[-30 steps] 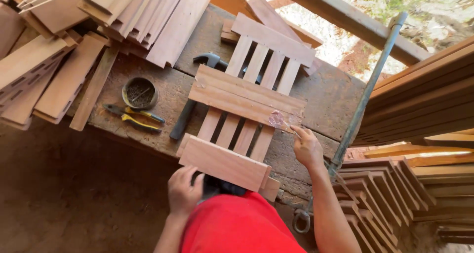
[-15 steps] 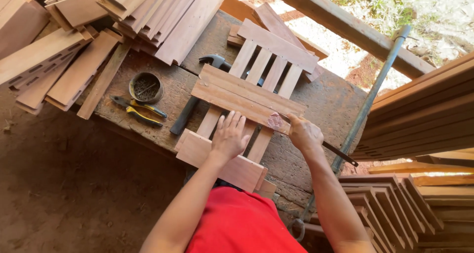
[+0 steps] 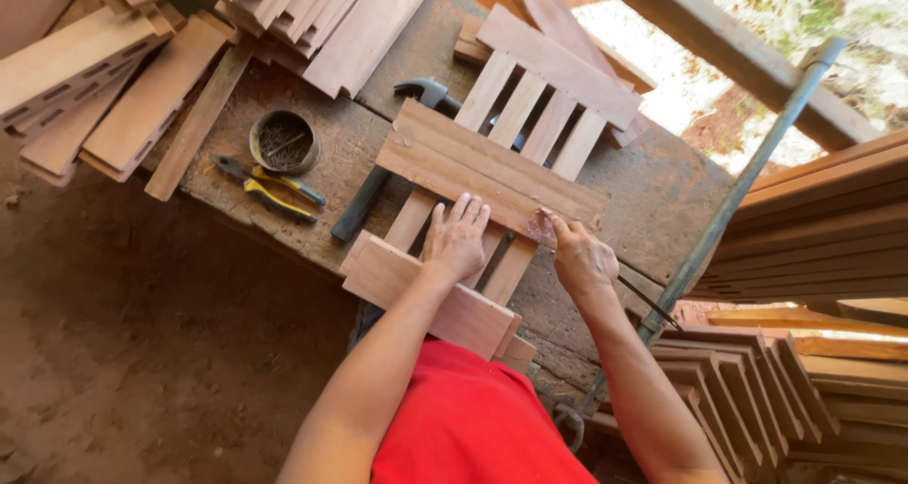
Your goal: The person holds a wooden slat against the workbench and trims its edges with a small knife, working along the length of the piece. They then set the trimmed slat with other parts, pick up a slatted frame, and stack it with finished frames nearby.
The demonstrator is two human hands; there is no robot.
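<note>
Slatted wooden frame [image 3: 492, 177] laid at frame centre on surface [image 3: 653, 210]; left hand [image 3: 457, 241] pressed flat on it, fingers spread; right hand [image 3: 579, 257] pinched at cross-board edge, thin tool held; hammer [image 3: 388, 163], pliers [image 3: 270, 189], nail tin [image 3: 284, 142] seen left of frame

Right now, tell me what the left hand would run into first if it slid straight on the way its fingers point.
The left hand lies flat on the slats, fingers pointing up the bench. Straight on, it would likely meet the edge of the middle cross board first.
</note>
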